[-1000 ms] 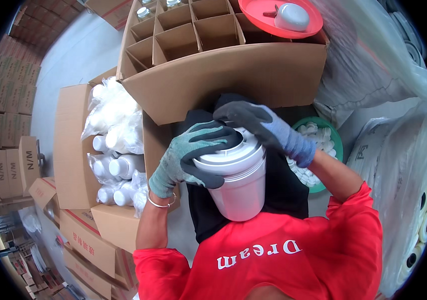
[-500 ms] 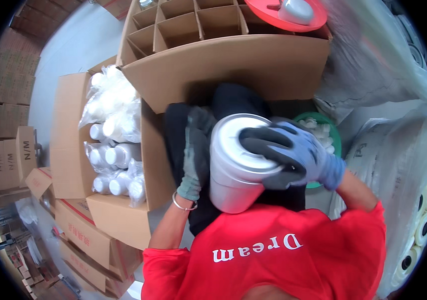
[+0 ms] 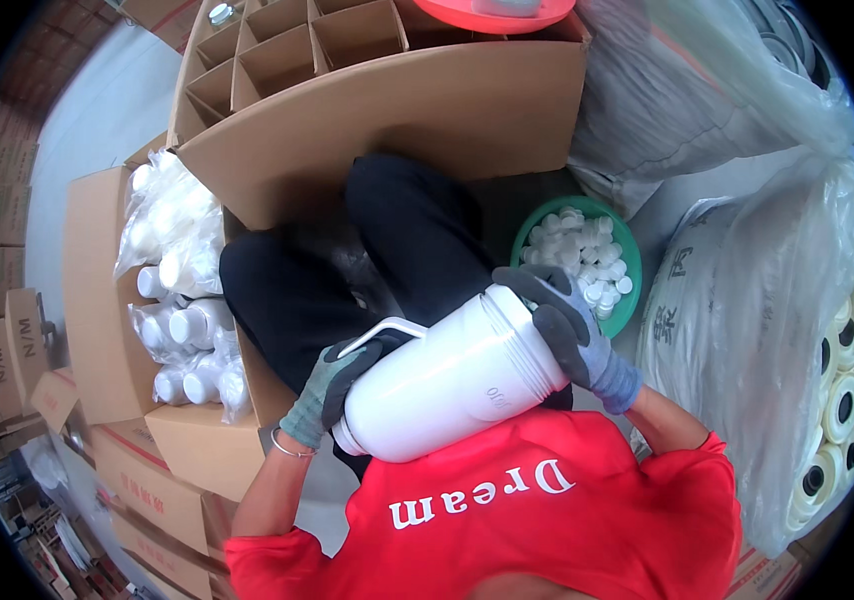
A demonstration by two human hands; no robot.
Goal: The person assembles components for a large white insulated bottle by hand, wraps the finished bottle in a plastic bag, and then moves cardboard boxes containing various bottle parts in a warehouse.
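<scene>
Across my lap lies a large white plastic canister [image 3: 457, 375], tilted, with a ribbed band at its right end and a smaller neck at its lower left. A loop handle [image 3: 384, 333] stands out from its upper side. My left hand [image 3: 342, 380], in a green and grey glove, is closed around the canister's left end, near the handle. On the ribbed right end, my right hand [image 3: 572, 330] has its blue and grey gloved fingers wrapped over the rim. The palm sides of both hands are hidden.
Ahead stands a divided cardboard box [image 3: 387, 120] with a red tray [image 3: 507, 18] on it. Bagged white bottles fill an open carton [image 3: 97, 290] on the left. A green basin [image 3: 532, 225] of small white caps sits right, beside plastic-wrapped rolls [image 3: 747, 330].
The canister has gone from upright to lying sideways, its ribbed end to the right. My left hand has moved down onto its left end. The view has shifted, showing more of the basin.
</scene>
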